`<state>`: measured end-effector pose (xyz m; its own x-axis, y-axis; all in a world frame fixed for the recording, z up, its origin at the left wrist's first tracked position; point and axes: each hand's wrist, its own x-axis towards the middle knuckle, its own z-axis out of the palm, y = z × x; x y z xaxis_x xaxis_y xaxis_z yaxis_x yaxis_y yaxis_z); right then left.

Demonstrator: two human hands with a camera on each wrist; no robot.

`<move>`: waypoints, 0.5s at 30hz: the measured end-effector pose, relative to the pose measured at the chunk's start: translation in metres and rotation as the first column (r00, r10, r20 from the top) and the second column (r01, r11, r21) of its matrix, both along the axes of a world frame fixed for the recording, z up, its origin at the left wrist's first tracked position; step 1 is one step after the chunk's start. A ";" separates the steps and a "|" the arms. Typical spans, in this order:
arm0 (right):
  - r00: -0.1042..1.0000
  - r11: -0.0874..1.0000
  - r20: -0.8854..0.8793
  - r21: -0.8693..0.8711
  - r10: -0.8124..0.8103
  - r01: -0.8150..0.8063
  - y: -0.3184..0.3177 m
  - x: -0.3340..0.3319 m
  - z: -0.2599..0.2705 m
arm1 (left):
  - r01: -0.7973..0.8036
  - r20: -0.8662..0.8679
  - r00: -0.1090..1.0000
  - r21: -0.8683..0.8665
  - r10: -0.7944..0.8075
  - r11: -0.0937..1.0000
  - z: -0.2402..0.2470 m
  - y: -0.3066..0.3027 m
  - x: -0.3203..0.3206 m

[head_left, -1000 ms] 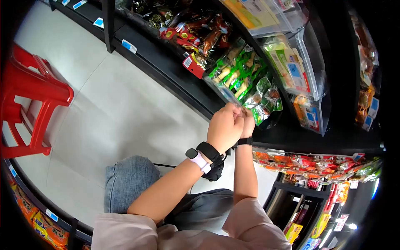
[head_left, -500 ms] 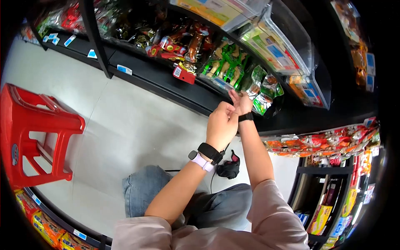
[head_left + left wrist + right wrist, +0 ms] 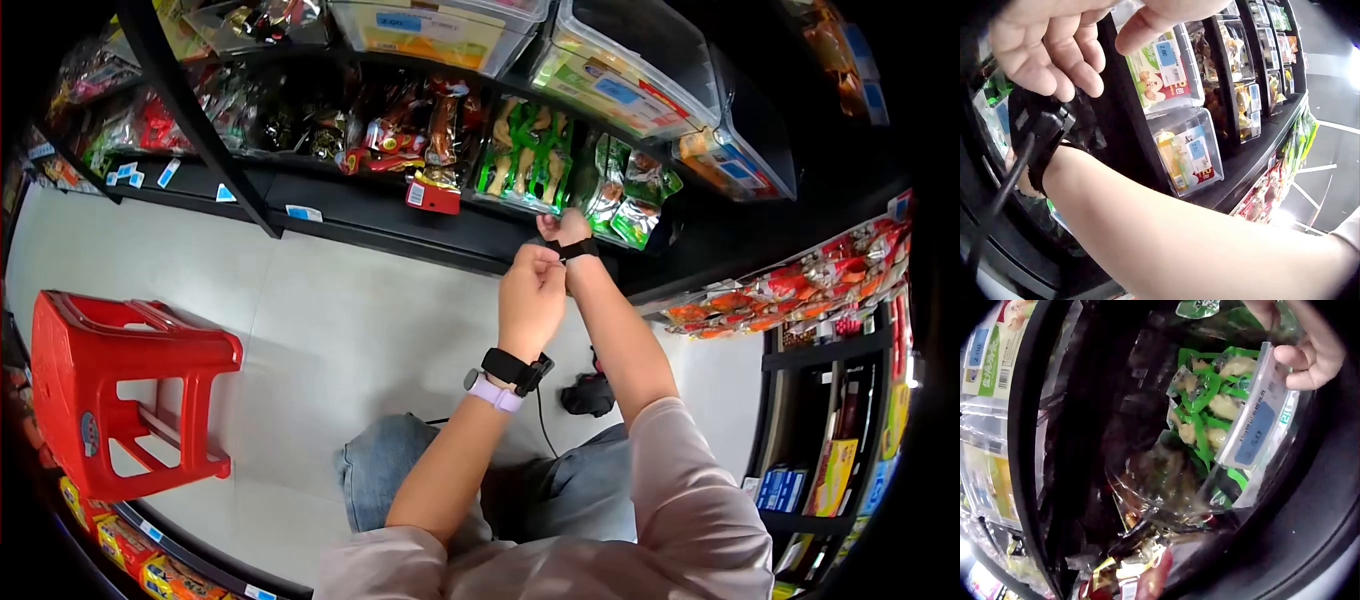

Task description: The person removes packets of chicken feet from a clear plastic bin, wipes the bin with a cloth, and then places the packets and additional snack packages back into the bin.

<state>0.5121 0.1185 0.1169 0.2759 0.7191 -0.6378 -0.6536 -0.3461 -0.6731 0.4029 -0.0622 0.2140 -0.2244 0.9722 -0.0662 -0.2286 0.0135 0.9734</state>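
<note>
My left hand (image 3: 532, 305), wearing a black strap and a lilac watch, is beside the black band (image 3: 572, 249) on my right wrist. In the left wrist view, its bent fingers (image 3: 1054, 56) lie over that band's black device (image 3: 1041, 122), with the thumb apart. My right hand (image 3: 570, 228) is at the front of a clear box (image 3: 522, 207) of green-trimmed packets (image 3: 525, 150). In the right wrist view its curled fingers (image 3: 1304, 369) grip the box's front wall beside a blue price label (image 3: 1255, 432); part of the hand is cut off.
Red-topped dark packets (image 3: 400, 135) lie left of the box, silver-green packets (image 3: 625, 195) right of it. Clear bins (image 3: 620, 90) stand on the shelf above. A red stool (image 3: 130, 370) is on the floor at left, and a black object (image 3: 588, 395) lies near my knees.
The head view has swung, so the stool shows farther in. My left hand has moved from the box's corner to my right wrist. My right fingers, straighter half a second ago, are now curled.
</note>
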 end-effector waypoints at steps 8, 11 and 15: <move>0.977 0.975 -0.142 0.178 0.160 -0.134 -0.020 -0.012 0.011 | 0.025 0.061 0.998 0.036 -0.027 0.999 0.000 -0.003 0.002; 0.988 0.974 -0.084 0.200 0.126 -0.107 -0.028 -0.017 0.024 | 0.047 0.052 0.998 -0.013 -0.046 0.999 0.004 -0.002 -0.001; 0.983 0.949 0.005 0.258 0.186 -0.181 -0.026 -0.010 0.013 | 0.030 0.110 0.994 -0.003 -0.029 1.000 -0.002 -0.001 -0.004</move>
<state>0.5018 0.0927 0.1301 0.1138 0.8958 -0.4296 -0.6086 -0.2789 -0.7428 0.3989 -0.0636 0.2120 -0.1866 0.9780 -0.0929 -0.3336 0.0259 0.9424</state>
